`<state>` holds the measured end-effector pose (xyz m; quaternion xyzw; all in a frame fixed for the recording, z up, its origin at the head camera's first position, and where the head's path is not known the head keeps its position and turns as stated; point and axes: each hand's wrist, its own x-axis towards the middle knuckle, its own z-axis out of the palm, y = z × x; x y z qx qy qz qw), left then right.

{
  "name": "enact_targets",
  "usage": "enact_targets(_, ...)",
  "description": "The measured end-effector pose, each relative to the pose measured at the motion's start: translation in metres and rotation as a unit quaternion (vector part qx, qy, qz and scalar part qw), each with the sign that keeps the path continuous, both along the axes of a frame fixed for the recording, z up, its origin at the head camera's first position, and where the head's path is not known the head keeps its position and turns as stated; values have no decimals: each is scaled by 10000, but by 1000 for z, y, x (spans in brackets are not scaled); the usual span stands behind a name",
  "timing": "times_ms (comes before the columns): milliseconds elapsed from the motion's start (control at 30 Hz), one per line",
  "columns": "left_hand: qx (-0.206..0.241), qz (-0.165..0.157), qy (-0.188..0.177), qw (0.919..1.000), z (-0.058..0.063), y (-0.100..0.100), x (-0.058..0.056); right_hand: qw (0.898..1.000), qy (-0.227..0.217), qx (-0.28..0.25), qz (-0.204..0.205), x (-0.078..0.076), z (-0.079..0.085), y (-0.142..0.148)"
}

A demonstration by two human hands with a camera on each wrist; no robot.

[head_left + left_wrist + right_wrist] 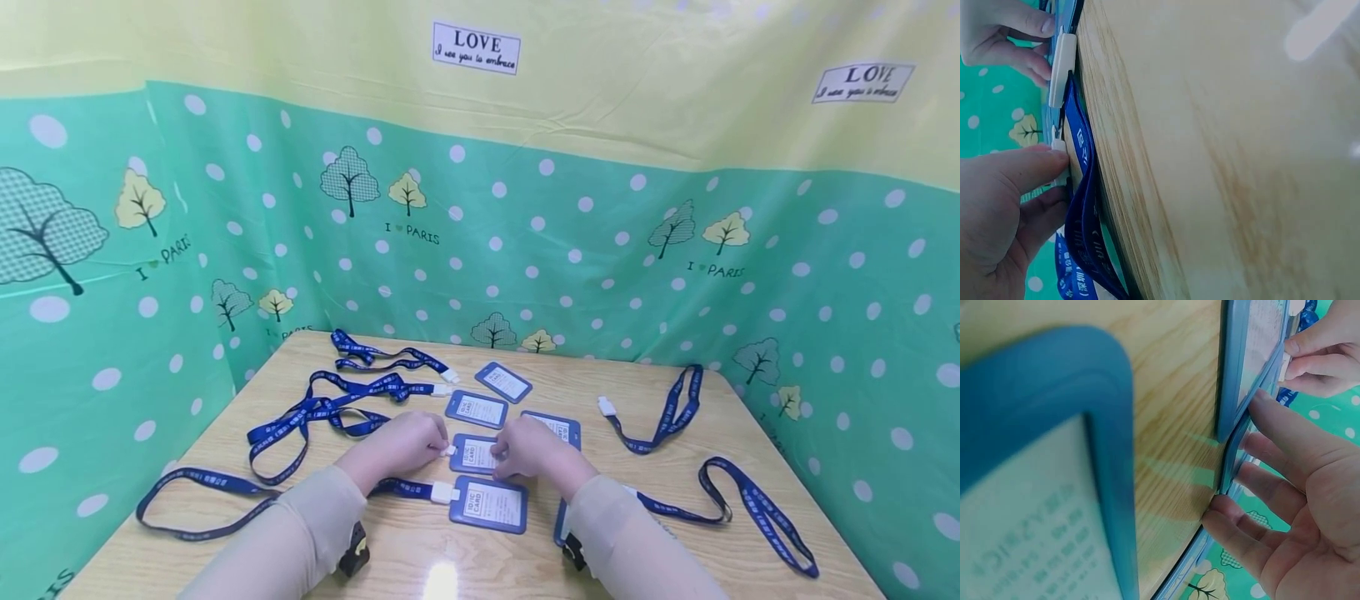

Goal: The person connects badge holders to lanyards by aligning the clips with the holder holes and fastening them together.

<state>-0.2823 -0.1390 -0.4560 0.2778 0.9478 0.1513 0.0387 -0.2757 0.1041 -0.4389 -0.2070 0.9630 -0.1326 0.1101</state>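
Between my hands on the table lies a blue ID card holder (467, 454) with a white card in it. My left hand (401, 446) pinches the white clip (1059, 145) of a blue lanyard between thumb and fingers, at the holder's left end. At the other end, my right hand (534, 452) grips the holder's edge, thumb on the near side and fingers beyond it (1310, 494). Just nearer to me is another card holder (510, 504), a white lanyard clip (442, 492) at its left end. Part of the held clip is hidden by the left fingers.
Farther back lie two card holders, one (476, 409) beside a lanyard clip (441, 389) and one tilted (504, 382). Another holder (564, 429) is partly behind my right hand. Blue lanyards lie looped at left (277, 425) and right (667, 425). A patterned cloth (525, 250) hangs behind.
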Motion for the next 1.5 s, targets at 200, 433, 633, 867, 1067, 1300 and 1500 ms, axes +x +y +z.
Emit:
enact_targets(200,124,8,-69,9999,0,-3,-3,10000,25,75,15,0,1,0)
enact_targets(433,129,-35,-64,9999,-1,-5,-4,9999,7,101,15,0,0,-1)
enact_targets(633,91,-21,-98,9999,-2,-5,-6,9999,56,121,41,0,0,-1)
enact_targets(867,104,25,-201,9997,0,-6,-6,9999,71,118,42,2,1,-4)
enact_targets(1067,101,17,-239,9997,2,-6,-6,10000,43,85,21,1,1,-4)
enact_targets(1300,67,-23,-197,9998,2,-4,-6,10000,-18,-17,17,0,2,-2)
enact_targets(1500,43,-71,-139,9999,2,-2,-6,10000,-71,-52,-38,0,2,-1)
